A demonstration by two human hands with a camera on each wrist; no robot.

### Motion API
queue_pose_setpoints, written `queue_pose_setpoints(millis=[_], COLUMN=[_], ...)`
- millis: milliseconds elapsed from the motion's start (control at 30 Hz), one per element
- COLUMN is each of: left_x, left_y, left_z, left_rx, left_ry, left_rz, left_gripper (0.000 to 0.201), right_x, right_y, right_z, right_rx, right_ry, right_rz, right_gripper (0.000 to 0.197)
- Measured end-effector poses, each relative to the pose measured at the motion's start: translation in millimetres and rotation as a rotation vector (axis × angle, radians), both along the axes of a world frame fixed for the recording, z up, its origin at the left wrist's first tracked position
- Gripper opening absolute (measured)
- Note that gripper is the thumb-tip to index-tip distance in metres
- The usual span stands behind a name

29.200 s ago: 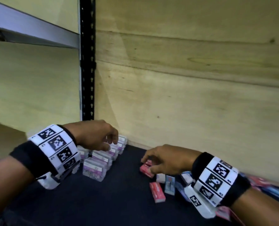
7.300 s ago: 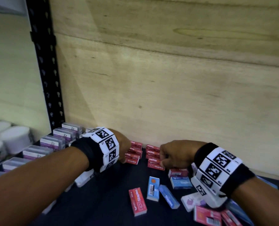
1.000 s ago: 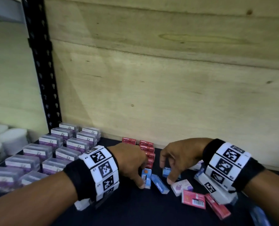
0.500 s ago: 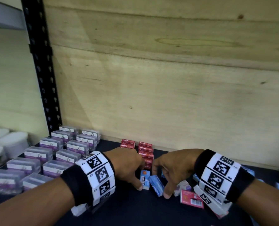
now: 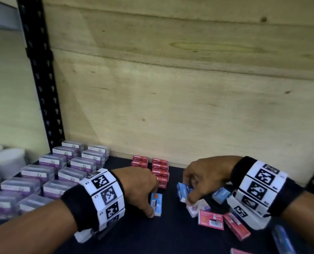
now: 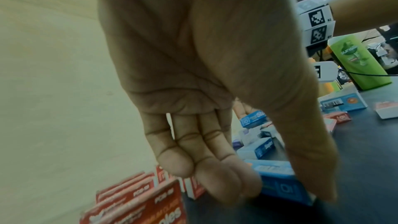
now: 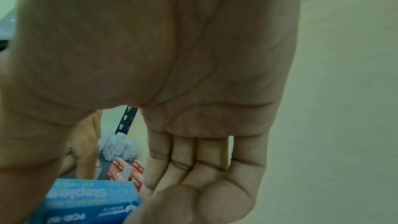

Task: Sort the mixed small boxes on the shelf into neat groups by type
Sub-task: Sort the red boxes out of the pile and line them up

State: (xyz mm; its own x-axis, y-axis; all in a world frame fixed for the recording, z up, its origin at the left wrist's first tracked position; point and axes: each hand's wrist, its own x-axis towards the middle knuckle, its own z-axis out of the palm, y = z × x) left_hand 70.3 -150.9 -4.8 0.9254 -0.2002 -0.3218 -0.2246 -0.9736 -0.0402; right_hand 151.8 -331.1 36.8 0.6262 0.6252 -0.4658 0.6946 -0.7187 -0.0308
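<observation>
Each hand grips one blue staple box on the dark shelf [image 5: 171, 241]. The left hand [image 5: 139, 187] pinches a blue box [image 5: 156, 204] between thumb and fingers; it lies flat with its long axis pointing toward 12 o'clock, just short of the red boxes [image 5: 160, 171] stacked at the back wall. The right hand [image 5: 205, 176] pinches a second blue box [image 5: 183, 191], tilted, at 3 o'clock from the first. A third blue box [image 5: 221, 195] lies at 3 o'clock again, nearer the right hand. Clear boxes [image 5: 60, 171] stand grouped at 9 o'clock.
</observation>
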Motion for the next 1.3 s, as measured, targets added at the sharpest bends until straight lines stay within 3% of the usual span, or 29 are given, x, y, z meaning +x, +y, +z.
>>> queue_pose_setpoints(millis=[233,367,533,1033,1133,1300], left_x=[2,-4,-11,-18,-13,-1], left_y=[-32,-62,-87,-116,-114,-109], left_z=[12,10,5,-8,-5,-4], left_rx=[-0.055,-0.042,-0.025,0.002,-0.042,-0.036], left_ry=[0.009,-0.002,-0.019,-0.032,-0.011,-0.123], left_rz=[-0.107,-0.211,-0.275,-0.277,-0.203,-0.141], left_gripper=[0.054,0.059,0.061,0.065,0.061,0.048], right_x=[3,1,-8,-35,-37,-38], right_y=[-46,-74,-105,-136,-137,-136], right_z=[13,10,5,-6,-10,-15], right_rx=[-0.049,-0.082,-0.139,-0.210,-0.238,-0.261], right_ry=[-0.084,-0.114,-0.154,-0.153,-0.158,-0.135], right_rz=[-0.067,-0.124,-0.147,-0.229,-0.220,-0.186], right_gripper=[0.061,0.057,0.070,0.072,0.071,0.069])
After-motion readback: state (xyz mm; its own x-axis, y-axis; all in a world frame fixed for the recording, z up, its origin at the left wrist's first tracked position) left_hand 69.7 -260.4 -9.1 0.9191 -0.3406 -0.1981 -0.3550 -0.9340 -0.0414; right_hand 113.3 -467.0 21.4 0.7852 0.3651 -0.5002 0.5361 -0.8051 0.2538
